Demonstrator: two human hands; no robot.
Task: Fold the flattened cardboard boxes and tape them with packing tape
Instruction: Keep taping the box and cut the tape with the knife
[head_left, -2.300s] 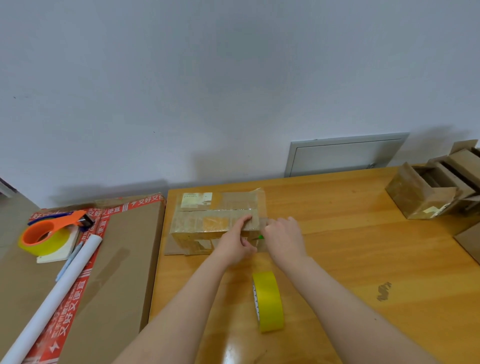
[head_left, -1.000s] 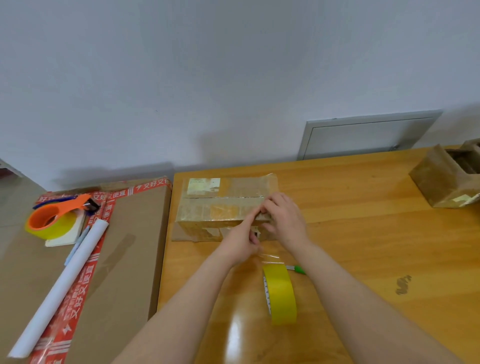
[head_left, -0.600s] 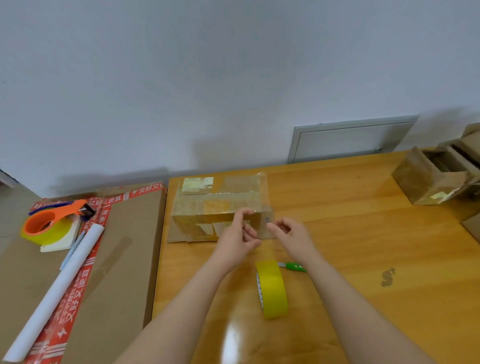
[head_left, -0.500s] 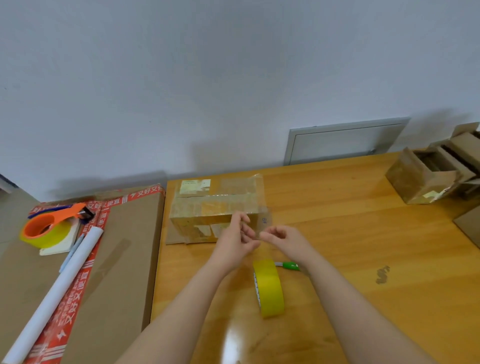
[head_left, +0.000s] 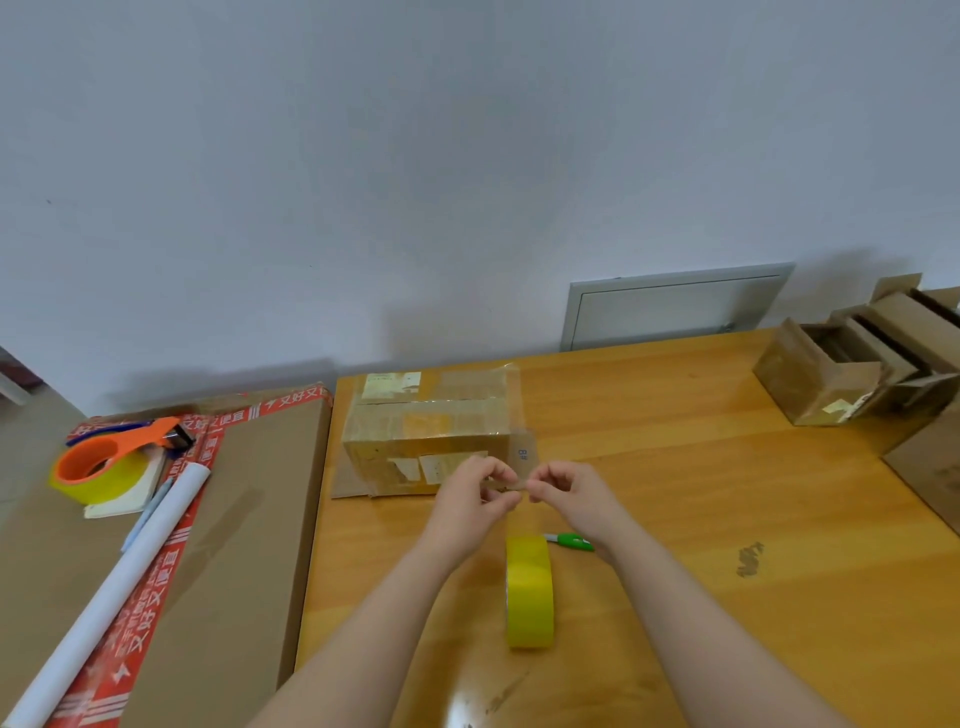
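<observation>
Head view, looking down at a honey-coloured wooden table. We see two bare forearms reaching in from the bottom edge. The left hand and right hand meet just in front of a brown cardboard box wrapped in glossy tape, which sits folded up at the table's far-left corner. Both hands have fingers curled, thumb & forefinger tips pressed together on what looks like a short strip of clear packing tape stretched btwn them. The strip is nearly see-through, so we can't trace its edges. A bright yellow roll of tape stands on edge near the wrists, w/ a green-handled tool just beside it, partly behind the right arm. Left of the table: a big flat cardboard sheet w/ red printed tape, a white paper tube, an orange tape dispenser. Far right: open brown boxes.

Our read: the strip is meant for the box's near right corner. To do it well, we'd keep it taut and untwisted, land one end first, then smooth along so no bubbles form. Slack tape tends to cling to itself or the fingers.
</observation>
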